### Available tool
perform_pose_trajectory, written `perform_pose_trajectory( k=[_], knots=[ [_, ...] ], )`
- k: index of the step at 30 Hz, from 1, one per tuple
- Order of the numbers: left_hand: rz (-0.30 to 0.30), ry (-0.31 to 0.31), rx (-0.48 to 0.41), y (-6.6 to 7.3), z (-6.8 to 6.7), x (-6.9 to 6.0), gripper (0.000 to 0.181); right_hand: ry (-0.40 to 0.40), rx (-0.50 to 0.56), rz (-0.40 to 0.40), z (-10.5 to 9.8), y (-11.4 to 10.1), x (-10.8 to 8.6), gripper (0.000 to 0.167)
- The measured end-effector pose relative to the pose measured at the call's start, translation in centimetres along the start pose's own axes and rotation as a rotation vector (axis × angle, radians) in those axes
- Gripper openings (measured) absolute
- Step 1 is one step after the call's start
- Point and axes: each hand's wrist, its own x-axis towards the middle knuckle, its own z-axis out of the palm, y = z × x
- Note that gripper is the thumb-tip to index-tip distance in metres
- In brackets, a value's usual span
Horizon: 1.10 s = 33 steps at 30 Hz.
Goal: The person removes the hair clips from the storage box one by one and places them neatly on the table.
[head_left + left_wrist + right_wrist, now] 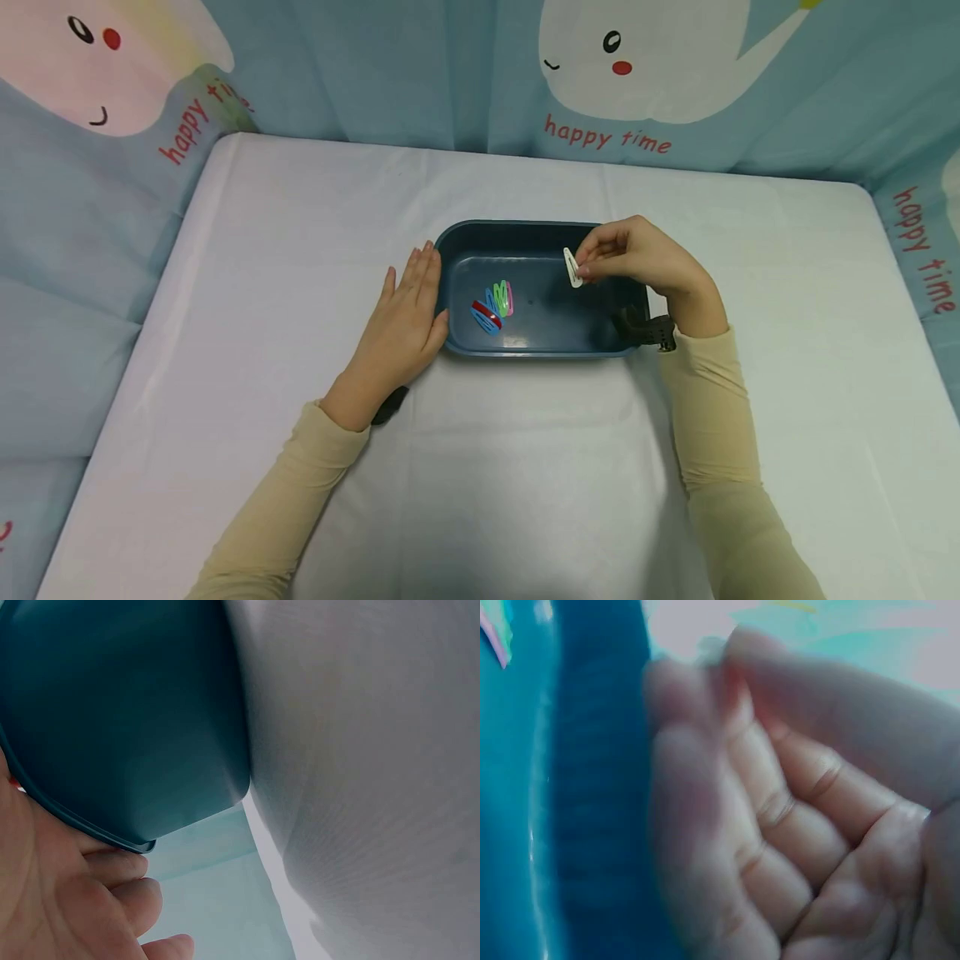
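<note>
A dark blue tray [555, 343] stands on the table, with several coloured hair clips [502, 297], blue, green, pink and red, lying in its left part. Over the tray's right part my right hand [648, 258] pinches a white clip [572, 268] between thumb and fingertips. My left hand [397, 329] lies with straight fingers against the tray's left rim. In the left wrist view, fingers [124, 881] touch the underside of the rim [82, 825]. The right wrist view has the curled fingers [772, 817] beside the tray wall [600, 787], and the pinched clip is too blurred to make out.
White cloth [480, 467] covers the table all around the tray. Behind the table's far edge hangs a light blue curtain [390, 75] with cartoon prints. A black strap [648, 331] is on the right wrist, near the tray's right end.
</note>
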Motion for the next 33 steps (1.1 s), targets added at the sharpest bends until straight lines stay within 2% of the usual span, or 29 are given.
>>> perform_pose_trajectory(
  k=[9,17,25,33],
  knots=[
    [-0.017,-0.015,-0.010,0.2,-0.2,0.0,0.066,0.030,0.097,-0.051,-1.2,0.3,-0.7,0.006],
    [-0.021,-0.018,-0.006,0.2,-0.3,0.0,0.066,0.141,0.234,-0.102,-3.4,1.0,-2.7,0.005],
    [-0.009,-0.006,-0.008,0.1,-0.2,0.1,0.066,0.256,0.321,-0.090,-5.2,1.9,-4.1,0.014],
    [-0.008,-0.014,-0.006,0.1,0.0,0.2,0.065,0.287,0.344,-0.073,-5.5,2.6,-4.5,0.016]
  ],
)
